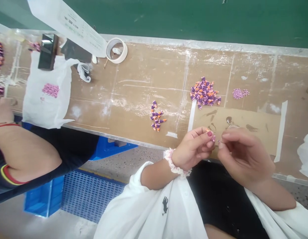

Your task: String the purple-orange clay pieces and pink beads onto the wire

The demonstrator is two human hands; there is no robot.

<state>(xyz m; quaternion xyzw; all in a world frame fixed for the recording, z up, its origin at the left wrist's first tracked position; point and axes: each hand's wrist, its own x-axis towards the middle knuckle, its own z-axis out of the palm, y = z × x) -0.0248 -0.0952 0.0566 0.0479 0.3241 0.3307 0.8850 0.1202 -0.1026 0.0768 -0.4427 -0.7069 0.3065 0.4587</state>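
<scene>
My left hand (195, 147) and my right hand (242, 154) meet fingertip to fingertip over the near edge of the brown worktable (134, 99). Each hand is closed in a pinch. Between the fingertips sits a tiny piece (216, 140), too small to name, with a speck of orange at the left fingers. Just beyond my hands lies a big heap of small purple and orange pieces (205, 93). A smaller row of the same pieces (156, 116) lies to the left, and a little pile of pink bits (240, 93) to the right.
A co-worker's arm (24, 152) rests at the left beside a white plastic bag (45, 93) with pink pieces on it. A tape roll (116, 49), a dark box (47, 50) and a paper sheet (71, 23) sit at the far edge. A blue crate (76, 196) stands under the table.
</scene>
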